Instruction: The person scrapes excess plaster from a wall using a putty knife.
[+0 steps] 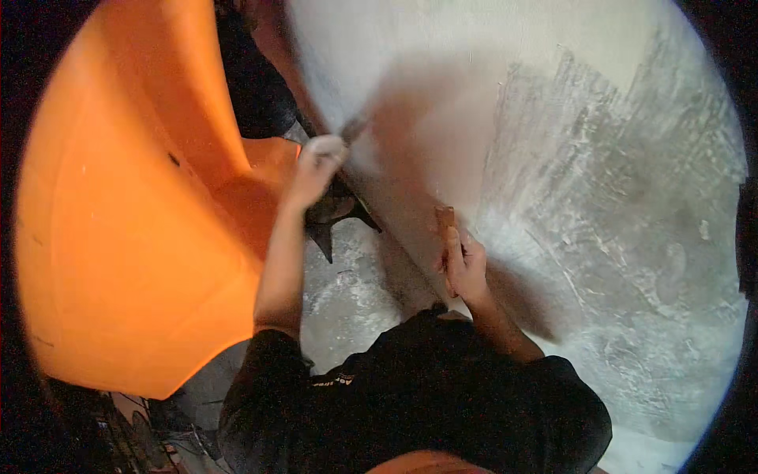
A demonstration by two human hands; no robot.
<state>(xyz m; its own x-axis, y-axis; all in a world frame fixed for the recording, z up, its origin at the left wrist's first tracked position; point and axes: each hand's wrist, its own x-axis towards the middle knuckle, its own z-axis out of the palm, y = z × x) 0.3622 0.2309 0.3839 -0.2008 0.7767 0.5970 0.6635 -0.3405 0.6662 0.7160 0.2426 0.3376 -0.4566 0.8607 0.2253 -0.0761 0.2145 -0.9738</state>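
My left hand (320,163), blurred, is raised at the near-left edge of a large whitish-grey surface (592,195). It grips a tool with a dark end (355,129); blur hides what kind it is. Lower and to the right, my right hand (468,263) is closed around a flat, reddish-brown bar-like piece (445,220), which sticks out above and below the fingers. That hand is close to the same surface; whether it touches cannot be told. The surface is smooth and pale towards the top, with streaked, mottled darker grey to the right.
A large orange sheet or panel (136,225) curves along my left side. Between it and the pale surface shows a grey, stained floor (346,290), with a dark pointed object (323,237) near my left forearm. Assorted clutter (148,432) lies at the lower left. Arm shadows fall across the surface.
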